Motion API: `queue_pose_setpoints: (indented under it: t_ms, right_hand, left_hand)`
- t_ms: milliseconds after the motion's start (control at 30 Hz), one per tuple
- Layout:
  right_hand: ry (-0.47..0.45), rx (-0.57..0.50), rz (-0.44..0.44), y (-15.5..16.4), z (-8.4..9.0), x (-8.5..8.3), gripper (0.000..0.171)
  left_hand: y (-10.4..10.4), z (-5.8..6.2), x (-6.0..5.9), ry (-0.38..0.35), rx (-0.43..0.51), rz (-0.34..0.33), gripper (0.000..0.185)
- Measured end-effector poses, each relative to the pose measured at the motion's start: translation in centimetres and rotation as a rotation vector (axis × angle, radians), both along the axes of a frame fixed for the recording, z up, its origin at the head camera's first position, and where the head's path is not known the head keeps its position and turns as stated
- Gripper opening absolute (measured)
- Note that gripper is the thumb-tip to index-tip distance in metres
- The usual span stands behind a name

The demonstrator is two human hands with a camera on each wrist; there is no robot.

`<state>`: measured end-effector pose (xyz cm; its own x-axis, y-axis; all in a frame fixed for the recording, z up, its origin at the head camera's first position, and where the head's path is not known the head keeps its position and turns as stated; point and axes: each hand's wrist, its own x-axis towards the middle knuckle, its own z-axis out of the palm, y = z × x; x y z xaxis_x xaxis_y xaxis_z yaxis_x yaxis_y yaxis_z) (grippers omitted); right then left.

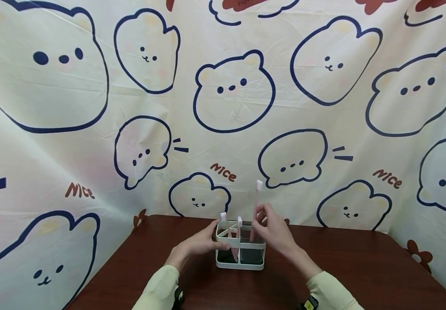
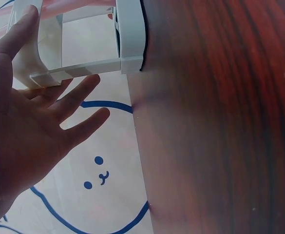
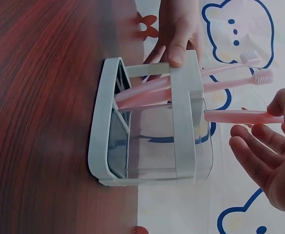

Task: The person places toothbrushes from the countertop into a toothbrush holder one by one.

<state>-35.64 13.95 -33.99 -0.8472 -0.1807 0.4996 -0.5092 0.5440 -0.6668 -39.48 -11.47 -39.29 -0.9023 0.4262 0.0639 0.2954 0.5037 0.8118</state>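
A white toothbrush holder [image 1: 251,246] stands on the table, its right compartment holding a clear cup [image 3: 149,134]. My left hand [image 1: 198,243] grips the holder's left side, thumb on the front band and fingers spread beyond the frame in the left wrist view. Two pink toothbrushes [image 3: 251,59] lean in the left part, bristles up. My right hand [image 1: 274,228] pinches another pink toothbrush [image 1: 256,202] upright over the right compartment. In the right wrist view its handle end [image 3: 220,116] is at the mouth of the clear cup; whether it touches is unclear.
The dark brown wooden table [image 1: 335,262] extends on both sides of the holder. A cream cloth [image 1: 230,107] printed with blue-outlined cartoon faces hangs behind the table's far edge and at both sides.
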Motion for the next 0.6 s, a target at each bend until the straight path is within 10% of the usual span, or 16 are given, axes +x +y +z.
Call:
queue_pose_setpoints:
  t_ms: [600]
  right_hand:
    - [0.034, -0.028, 0.021, -1.6, 0.6, -0.6, 0.022]
  left_hand:
    - [0.0, 0.2, 0.0, 0.009, 0.000, -0.024, 0.092]
